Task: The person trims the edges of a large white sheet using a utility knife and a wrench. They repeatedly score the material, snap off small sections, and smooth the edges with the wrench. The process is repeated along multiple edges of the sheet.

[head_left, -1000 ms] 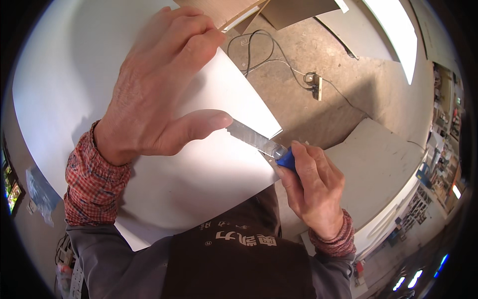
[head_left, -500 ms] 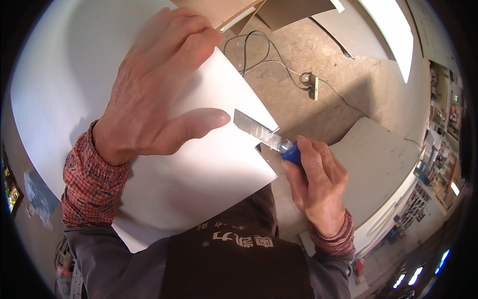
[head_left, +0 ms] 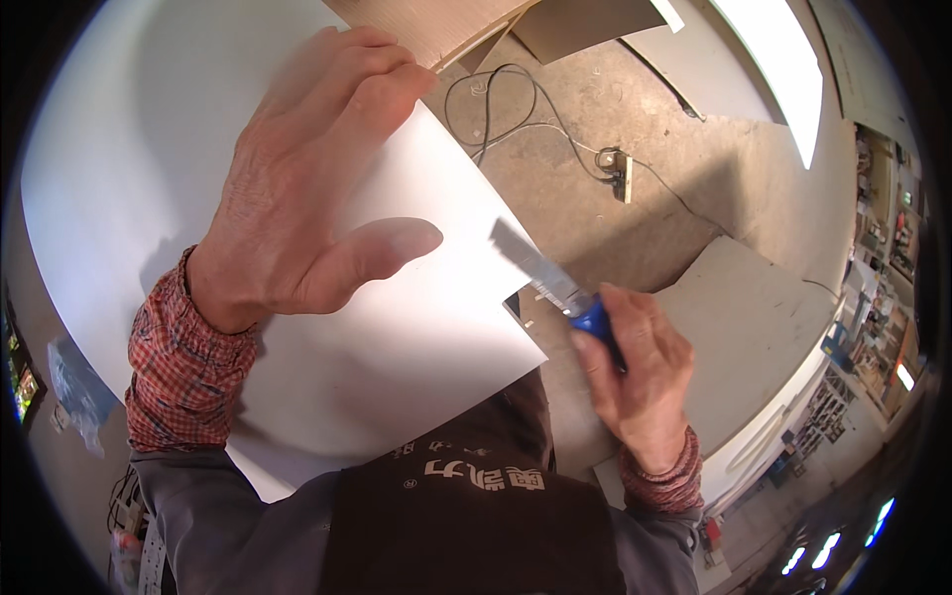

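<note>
A large white sheet (head_left: 397, 347) fills the left and middle, with a small notch in its right edge. My left hand (head_left: 312, 188) lies over the sheet, thumb stretched out and fingers reaching to its upper right edge; nothing is in it. In my right hand (head_left: 643, 372) is a knife (head_left: 595, 322) with a blue handle and a flat metal blade, gripped by the handle. Its blade points up and left, over the sheet's edge just above the notch. The blade is a little blurred, and whether it touches the sheet I cannot tell.
A power strip (head_left: 622, 177) and looped dark cables (head_left: 535, 99) lie on the floor beyond the sheet. Grey board (head_left: 759, 337) stands to the right. Brown panels (head_left: 585, 30) are at the top, and cluttered shelves (head_left: 883, 218) line the far right. A clear plastic bag (head_left: 79, 387) is at far left.
The knife has moved slightly right, away from my left thumb, and its blade is steeper. A strip above the notch no longer juts out at the sheet's right edge. My left hand barely moved.
</note>
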Available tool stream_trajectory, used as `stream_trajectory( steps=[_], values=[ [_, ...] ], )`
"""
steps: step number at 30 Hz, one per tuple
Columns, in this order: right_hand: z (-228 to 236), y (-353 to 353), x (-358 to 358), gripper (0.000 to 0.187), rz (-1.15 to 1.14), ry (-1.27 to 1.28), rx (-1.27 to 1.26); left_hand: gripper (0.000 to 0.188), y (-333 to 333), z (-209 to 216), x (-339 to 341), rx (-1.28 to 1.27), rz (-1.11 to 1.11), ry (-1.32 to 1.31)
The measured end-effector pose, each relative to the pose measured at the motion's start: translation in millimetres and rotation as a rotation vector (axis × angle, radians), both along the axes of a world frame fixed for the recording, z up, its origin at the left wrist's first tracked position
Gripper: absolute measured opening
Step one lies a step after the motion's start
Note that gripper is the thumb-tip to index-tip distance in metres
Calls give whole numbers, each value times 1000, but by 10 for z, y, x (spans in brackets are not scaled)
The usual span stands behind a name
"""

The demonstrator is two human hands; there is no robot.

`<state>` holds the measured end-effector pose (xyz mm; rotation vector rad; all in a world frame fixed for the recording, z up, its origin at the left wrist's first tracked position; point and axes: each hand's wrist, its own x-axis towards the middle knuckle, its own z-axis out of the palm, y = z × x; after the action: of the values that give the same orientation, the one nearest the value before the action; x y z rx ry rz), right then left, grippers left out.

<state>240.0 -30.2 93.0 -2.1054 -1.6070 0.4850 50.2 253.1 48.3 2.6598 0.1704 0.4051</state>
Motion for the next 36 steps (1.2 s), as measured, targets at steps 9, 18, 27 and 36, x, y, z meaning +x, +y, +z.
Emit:
stream_trajectory(
  steps=[9, 18, 27, 36],
  values=[
    [-81, 121, 5, 35, -171, -33, -91, 87, 1, 39, 4, -7, 8, 22],
    [178, 120, -74, 31, -111, 319, -129, 86, -12, 15, 11, -2, 18, 6],
    [177, 185, -246, 24, -153, 354, -177, 85, 11, 4, 7, 6, -1, 2],
    [-43, 262, 1, 18, -341, 391, -298, 84, 38, -32, -30, 43, -10, -12]
  ],
)
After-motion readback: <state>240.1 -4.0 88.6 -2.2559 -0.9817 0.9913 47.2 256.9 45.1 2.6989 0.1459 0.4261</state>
